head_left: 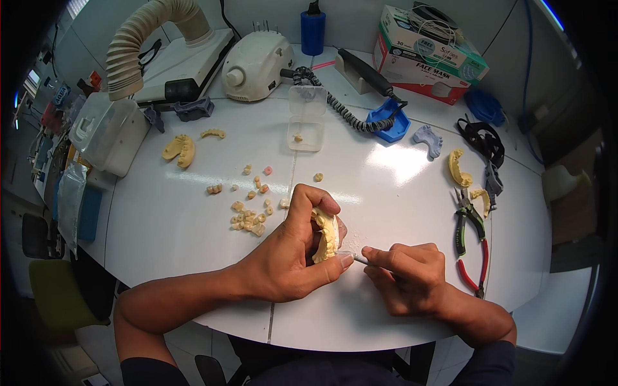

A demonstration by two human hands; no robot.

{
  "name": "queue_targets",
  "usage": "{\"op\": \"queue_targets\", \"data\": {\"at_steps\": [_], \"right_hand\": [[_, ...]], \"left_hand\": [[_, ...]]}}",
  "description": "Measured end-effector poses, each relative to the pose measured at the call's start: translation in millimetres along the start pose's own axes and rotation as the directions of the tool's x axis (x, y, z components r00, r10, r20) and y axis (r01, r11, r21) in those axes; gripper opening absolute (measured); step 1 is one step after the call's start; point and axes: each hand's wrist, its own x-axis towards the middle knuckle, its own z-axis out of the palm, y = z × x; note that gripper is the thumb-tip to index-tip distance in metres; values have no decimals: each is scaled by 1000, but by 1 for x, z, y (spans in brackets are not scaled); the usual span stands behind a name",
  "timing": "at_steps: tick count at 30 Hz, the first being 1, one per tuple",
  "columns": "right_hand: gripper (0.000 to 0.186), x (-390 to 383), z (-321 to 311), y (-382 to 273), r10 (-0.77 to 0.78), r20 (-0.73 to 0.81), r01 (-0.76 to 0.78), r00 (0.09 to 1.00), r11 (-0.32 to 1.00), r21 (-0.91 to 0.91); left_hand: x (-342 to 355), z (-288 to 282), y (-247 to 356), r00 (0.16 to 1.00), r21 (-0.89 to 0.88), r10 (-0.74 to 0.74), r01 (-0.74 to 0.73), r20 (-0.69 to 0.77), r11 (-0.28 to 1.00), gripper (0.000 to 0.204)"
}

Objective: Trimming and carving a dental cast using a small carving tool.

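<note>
My left hand [293, 257] holds a yellow plaster dental cast [327, 238] upright above the middle of the table, with fingers curled round its back and the thumb along its lower edge. My right hand [409, 273] is closed round a slim grey-handled knife [361, 259], its tip meeting the low end of the cast beside my left thumb. The exact contact is hard to make out. White crumbs [354, 241] lie on the table just beyond the tool. Left of the cast, several small yellowish tooth pieces [248, 220] are scattered, with one pink piece [268, 170] among them.
At the back stand a white control box [257, 67], a hose [125, 58], a handpiece [364, 74] on its stand and mask boxes [425, 58]. An open clear box [304, 135] lies ahead. Pliers [473, 222] and more casts [458, 168] lie right; another cast [180, 151] sits left.
</note>
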Motion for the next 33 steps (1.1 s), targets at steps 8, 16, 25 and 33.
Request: {"op": "queue_targets", "data": {"at_steps": [8, 16, 25, 33], "right_hand": [[31, 1, 0, -1, 3, 8, -4, 1000, 1000, 13], [34, -3, 2, 1, -33, -23, 31, 999, 996, -87], [34, -1, 1, 1, -32, -14, 32, 999, 999, -33], [32, -1, 0, 1, -14, 0, 14, 1000, 1000, -11]], "left_hand": [[0, -1, 1, 1000, 19, 7, -8, 21, 1000, 58], [-1, -1, -4, 1000, 78, -2, 3, -3, 997, 54], [-2, -1, -3, 1000, 37, 15, -15, -1, 999, 57], [-1, 0, -1, 1000, 43, 19, -19, 0, 999, 58]]}}
